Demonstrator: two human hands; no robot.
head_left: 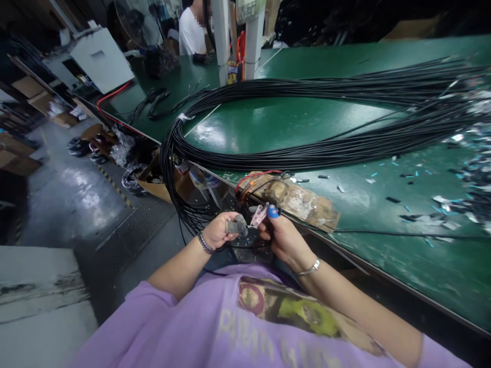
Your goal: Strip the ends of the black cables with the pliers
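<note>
Close in front of my body, above the edge of the green table [238, 122], both hands come nearly together. My left hand [219, 231] is closed, with grey coverings on its fingertips. Whatever it pinches is hidden, though a small pale tip [250, 226] shows between the hands. My right hand [287, 239] wears a blue cover on its thumb and is closed on a small pink tool [259, 215], whose exact kind is unclear. Just below the hands runs a thin black cable [249, 247].
A long bundle of black cables [245, 161] loops over the table and hangs off its edge. Beside my hands lies a worn wooden block [303, 202] with red wires. Cut scraps [448, 209] litter the right side. A person in white [192, 30] is at the back.
</note>
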